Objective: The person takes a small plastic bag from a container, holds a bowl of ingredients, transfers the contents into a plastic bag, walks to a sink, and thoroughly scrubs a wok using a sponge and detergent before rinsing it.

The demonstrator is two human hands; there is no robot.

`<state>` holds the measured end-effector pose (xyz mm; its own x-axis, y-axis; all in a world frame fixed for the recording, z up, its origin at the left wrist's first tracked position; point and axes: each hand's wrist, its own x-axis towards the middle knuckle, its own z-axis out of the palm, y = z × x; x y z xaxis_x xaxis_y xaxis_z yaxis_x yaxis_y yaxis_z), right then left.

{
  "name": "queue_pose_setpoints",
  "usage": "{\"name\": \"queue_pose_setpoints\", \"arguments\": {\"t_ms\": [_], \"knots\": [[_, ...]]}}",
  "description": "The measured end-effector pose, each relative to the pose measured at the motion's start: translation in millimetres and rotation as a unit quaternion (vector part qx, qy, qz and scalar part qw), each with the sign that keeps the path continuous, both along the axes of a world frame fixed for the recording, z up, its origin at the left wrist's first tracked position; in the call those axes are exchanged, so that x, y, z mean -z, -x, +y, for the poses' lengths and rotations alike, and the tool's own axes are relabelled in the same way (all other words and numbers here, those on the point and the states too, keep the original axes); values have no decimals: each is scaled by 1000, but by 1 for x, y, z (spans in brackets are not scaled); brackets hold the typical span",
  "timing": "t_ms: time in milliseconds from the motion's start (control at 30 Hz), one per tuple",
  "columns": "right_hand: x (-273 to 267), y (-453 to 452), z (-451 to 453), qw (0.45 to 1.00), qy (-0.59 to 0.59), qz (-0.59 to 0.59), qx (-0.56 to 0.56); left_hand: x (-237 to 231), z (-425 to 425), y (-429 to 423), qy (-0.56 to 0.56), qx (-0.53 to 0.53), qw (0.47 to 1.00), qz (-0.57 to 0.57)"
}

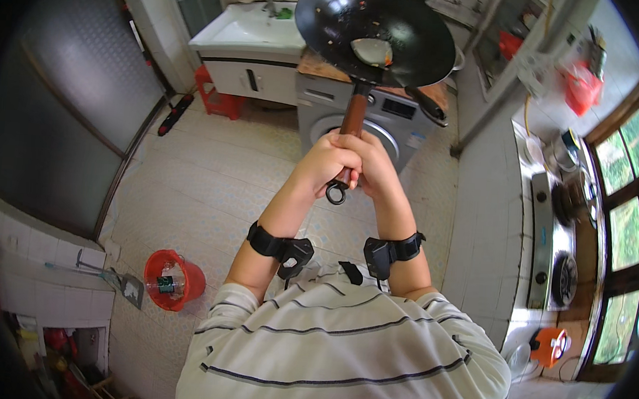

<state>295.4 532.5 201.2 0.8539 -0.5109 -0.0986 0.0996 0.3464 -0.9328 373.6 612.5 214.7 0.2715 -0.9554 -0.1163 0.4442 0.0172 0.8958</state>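
Note:
Both of my hands grip the brown handle of a black wok, one beside the other. My left hand wraps the handle from the left, and my right hand closes over it from the right, their fingers overlapping. A metal hanging ring sticks out below them. In the wok lies a spatula or ladle head, with small food bits and wet residue around it. The wok is held out in front of me, over the washing machine. A black handle shows beyond the wok's lower right rim.
A white sink with green leaves stands left of the washing machine, a red stool below it. On the floor are a red bucket, a dustpan and a broom. A gas stove lines the right wall.

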Motion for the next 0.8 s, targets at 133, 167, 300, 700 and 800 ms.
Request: {"name": "queue_pose_setpoints", "arguments": {"t_ms": [133, 167, 300, 700, 800], "knots": [[13, -67, 22, 998, -8, 2, -64, 17, 31, -55, -11, -89, 996, -4], [14, -82, 27, 996, -10, 12, -84, 23, 37, -69, -10, -101, 995, -4], [34, -138, 42, 992, -15, 30, -125, 37, 57, -111, -21, -152, 988, 17], [93, -344, 21, 965, -104, 38, -238, 92, 43, -301, -114, -256, 960, 15], [96, -405, -4, 961, -103, 46, -254, 88, 22, -364, -122, -246, 961, 40]]}}
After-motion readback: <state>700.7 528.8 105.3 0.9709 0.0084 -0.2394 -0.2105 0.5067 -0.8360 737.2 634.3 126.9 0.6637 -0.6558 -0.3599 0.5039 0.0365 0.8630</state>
